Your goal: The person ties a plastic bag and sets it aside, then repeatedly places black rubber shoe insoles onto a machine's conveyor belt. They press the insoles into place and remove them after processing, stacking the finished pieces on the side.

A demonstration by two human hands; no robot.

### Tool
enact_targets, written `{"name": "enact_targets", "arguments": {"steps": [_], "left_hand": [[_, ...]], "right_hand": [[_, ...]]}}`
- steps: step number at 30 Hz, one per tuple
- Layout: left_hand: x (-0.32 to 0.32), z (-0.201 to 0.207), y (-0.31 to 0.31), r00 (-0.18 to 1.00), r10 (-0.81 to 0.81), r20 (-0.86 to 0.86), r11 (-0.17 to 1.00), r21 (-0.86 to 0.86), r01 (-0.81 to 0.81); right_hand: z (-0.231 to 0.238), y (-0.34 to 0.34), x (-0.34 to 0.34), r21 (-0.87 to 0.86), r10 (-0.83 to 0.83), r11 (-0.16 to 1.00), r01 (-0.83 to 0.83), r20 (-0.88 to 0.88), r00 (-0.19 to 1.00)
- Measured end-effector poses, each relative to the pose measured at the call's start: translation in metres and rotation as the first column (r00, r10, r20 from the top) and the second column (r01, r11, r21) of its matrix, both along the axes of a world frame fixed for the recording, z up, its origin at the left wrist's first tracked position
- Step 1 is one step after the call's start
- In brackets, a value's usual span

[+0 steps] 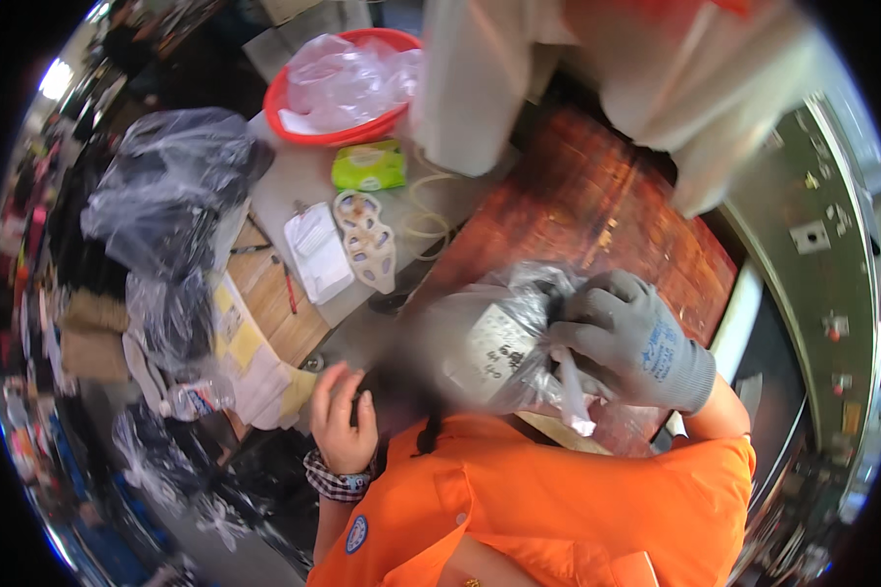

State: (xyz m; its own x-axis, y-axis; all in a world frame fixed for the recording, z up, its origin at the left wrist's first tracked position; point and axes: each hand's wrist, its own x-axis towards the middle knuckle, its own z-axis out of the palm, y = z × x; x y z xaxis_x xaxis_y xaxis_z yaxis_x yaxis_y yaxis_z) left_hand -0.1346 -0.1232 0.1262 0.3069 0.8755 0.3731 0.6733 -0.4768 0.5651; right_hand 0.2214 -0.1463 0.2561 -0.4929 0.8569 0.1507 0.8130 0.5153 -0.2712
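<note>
Hands occupy the lower centre of the head view. Right hand [631, 342], in a grey knit work glove, is closed around a clear plastic bag [504, 347]; the gloved fingers [582, 308] curl over the bag's upper right corner and bunch the film there. The bag extends to the left of and below that hand, above the dark red worktop [597, 210], and contains a dark item with a pale label; the contents cannot be identified further. A loose strip of film hangs down from under the glove.

Left hand [343, 421] is bare, with a checked cuff at the wrist. Its fingers are spread and slightly bent, gripping nothing. It sits to the lower left of the bag, near it but not touching.

Both forearms emerge from orange sleeves at the lower edge.

Further left, on a grey surface, lie a white cream palette-shaped tray [367, 240], a white flat packet [316, 251] and a green packet [369, 166]. A red basin [294, 122] lined with clear film stands behind them.
</note>
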Motion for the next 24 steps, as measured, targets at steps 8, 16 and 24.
{"name": "enact_targets", "arguments": {"steps": [8,16,24], "left_hand": [[-0.016,-0.007,-0.017,0.975,-0.152,-0.163,0.988,-0.025,0.15],[-0.042,-0.045,-0.059,0.999,-0.046,0.012,0.995,0.089,0.045],[-0.147,-0.086,-0.149,0.946,0.272,-0.174,0.961,0.006,-0.275]], "right_hand": [[0.009,0.016,-0.019,-0.044,0.117,0.993,-0.11,0.234,0.965],[0.021,0.004,-0.034,-0.159,0.025,0.987,-0.02,0.027,0.999],[0.013,-0.01,-0.096,-0.168,-0.397,0.918,0.359,-0.394,0.829]]}}
